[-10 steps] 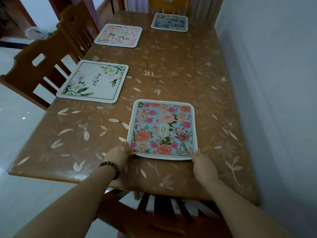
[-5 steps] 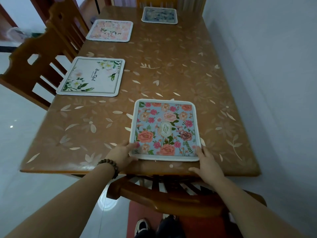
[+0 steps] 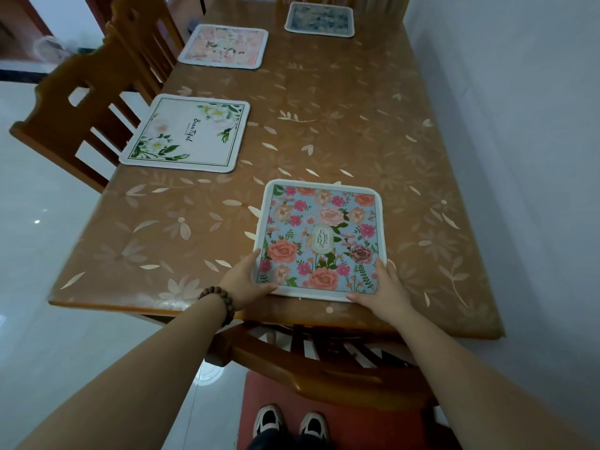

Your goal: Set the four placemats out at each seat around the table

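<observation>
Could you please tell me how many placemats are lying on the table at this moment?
4. A blue floral placemat at the near end between both hands, a white placemat and a pink placemat along the left side, and a dark blue placemat at the far end.

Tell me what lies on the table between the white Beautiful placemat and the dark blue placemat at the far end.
In the head view, only bare patterned table lies directly between white placemat and dark blue placemat; the pink placemat sits just left.

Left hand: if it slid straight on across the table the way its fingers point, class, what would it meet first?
The left hand points up and slightly right along the left edge of the blue floral placemat, which it already touches. Beyond that only bare table seems to lie ahead, though the direction is approximate.
</observation>
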